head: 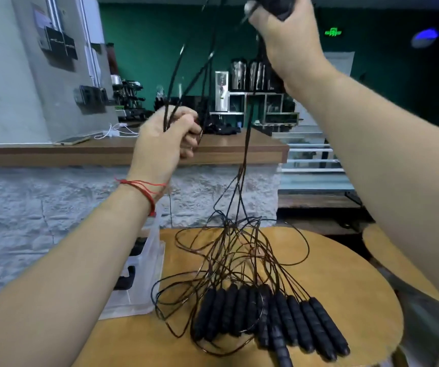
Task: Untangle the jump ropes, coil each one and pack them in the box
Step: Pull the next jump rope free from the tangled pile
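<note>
A tangle of thin black jump rope cords lies on the round wooden table. Several black foam handles lie side by side at its near edge. My right hand is raised high and grips black handles at the top of the view. Cords hang from it down to the tangle. My left hand, at chest height, grips several cord strands that run up toward the right hand. A clear plastic box stands at the table's left edge, partly hidden by my left forearm.
A wooden counter over a rough stone wall runs behind the table, with a phone and white cable on it. A second round table is to the right. Shelves with metal canisters stand further back.
</note>
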